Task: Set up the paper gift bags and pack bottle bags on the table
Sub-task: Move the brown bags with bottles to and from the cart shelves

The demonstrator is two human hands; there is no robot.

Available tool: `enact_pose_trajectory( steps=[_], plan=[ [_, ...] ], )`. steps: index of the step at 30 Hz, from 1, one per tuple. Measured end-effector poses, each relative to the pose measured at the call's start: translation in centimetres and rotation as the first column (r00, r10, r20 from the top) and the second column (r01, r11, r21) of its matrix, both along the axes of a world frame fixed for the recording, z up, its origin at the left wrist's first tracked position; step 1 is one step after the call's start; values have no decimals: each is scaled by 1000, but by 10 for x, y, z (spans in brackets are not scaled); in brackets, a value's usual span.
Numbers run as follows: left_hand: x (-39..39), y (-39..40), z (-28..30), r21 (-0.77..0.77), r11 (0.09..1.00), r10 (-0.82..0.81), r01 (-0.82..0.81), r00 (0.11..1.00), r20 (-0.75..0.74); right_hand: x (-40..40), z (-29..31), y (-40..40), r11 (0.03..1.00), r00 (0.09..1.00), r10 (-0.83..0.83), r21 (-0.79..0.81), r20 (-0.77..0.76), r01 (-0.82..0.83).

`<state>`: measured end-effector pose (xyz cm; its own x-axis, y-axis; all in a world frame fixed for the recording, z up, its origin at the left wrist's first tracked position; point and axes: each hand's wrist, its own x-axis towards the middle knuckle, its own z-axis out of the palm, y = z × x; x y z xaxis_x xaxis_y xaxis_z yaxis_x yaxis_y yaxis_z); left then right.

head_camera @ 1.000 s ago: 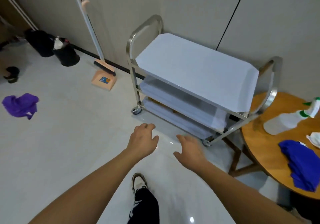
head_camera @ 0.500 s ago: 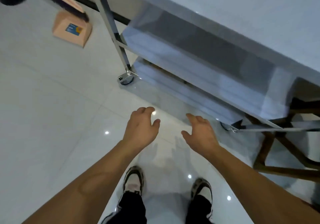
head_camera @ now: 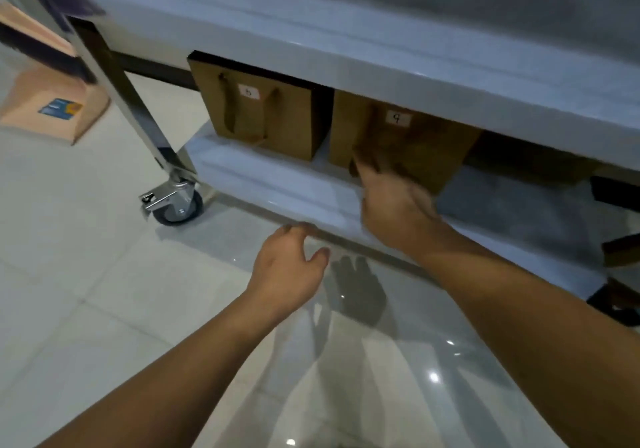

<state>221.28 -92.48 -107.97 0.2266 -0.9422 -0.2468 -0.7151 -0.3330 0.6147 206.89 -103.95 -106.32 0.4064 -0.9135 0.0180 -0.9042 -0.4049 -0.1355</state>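
Where the view looks down under the cart [head_camera: 346, 49], its pale shelves fill the upper part of the frame, with a metal upright at the left ending in a caster wheel [head_camera: 178, 205] on the glossy tiled floor [head_camera: 86, 274]. Two brown paper gift bags stand on the bottom shelf [head_camera: 277, 184], side by side with a narrow gap between them. The left gift bag [head_camera: 270, 118] carries cord handles and a small white label marked 5. The right gift bag [head_camera: 426, 143] carries a white label marked 9; its lower front is partly covered by the right hand. A peach-coloured dustpan [head_camera: 52, 108] sits on the floor at the far left, beyond the cart leg.

The right hand [head_camera: 391, 205] reaches over the shelf lip to the right gift bag, its fingers at the bag's lower left corner; motion blur prevents confirming whether they grip the bag. The left hand [head_camera: 287, 267] hangs above the floor just in front of the shelf edge, fingers loosely curled, holding nothing.
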Motion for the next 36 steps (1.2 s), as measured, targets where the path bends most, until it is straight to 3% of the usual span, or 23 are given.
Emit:
enact_pose_trajectory(
  steps=[4, 7, 9, 12, 14, 17, 20, 25, 28, 30, 31, 33, 36],
  plan=[
    [18, -42, -10, -60, 996, 72, -72, 997, 10, 0, -18, -8, 997, 997, -76, -6, 0, 76],
    [23, -61, 6, -150, 957, 221, -249, 958, -181, -8, -21, 14, 997, 998, -44, -68, 53, 48],
    [17, -68, 21, -154, 919, 288, -362, 886, -363, -18, -20, 34, 990, 976, -71, -108, 205, 95],
    [8, -76, 33, -56, 885, 351, -462, 742, -571, -36, -18, 53, 975, 897, -210, 15, 389, 222],
    [6, -82, 32, -12, 885, 357, -465, 694, -625, -48, -22, 56, 978, 916, -195, 2, 349, 208],
    [4, -89, 34, 10, 889, 345, -458, 655, -673, -49, -28, 56, 977, 977, 26, -213, 213, 20],
    [0, -95, 40, 32, 886, 325, -462, 572, -753, -36, -33, 63, 916, 979, 158, -390, 131, -96],
    [-8, -94, 45, 56, 887, 294, -458, 467, -834, -17, -33, 106, 854, 957, 283, -469, 61, -223],
    [-7, -90, 40, 92, 917, 293, -388, 501, -814, -24, -33, 120, 788, 916, 398, -531, 53, -312],
    [-6, -83, 35, 115, 925, 328, -363, 604, -726, -32, -33, 118, 813, 881, 439, -495, 174, -307],
    [-5, -81, 31, 125, 917, 351, -379, 615, -706, -35, -31, 115, 842, 864, 430, -462, 263, -278],
    [-1, -79, 26, 158, 891, 402, -426, 575, -713, -39, -25, 108, 878, 836, 385, -434, 392, -201],
    [0, -78, 23, 174, 871, 437, -460, 559, -705, -40, -15, 100, 891, 843, 342, -428, 416, -151]
  ],
)
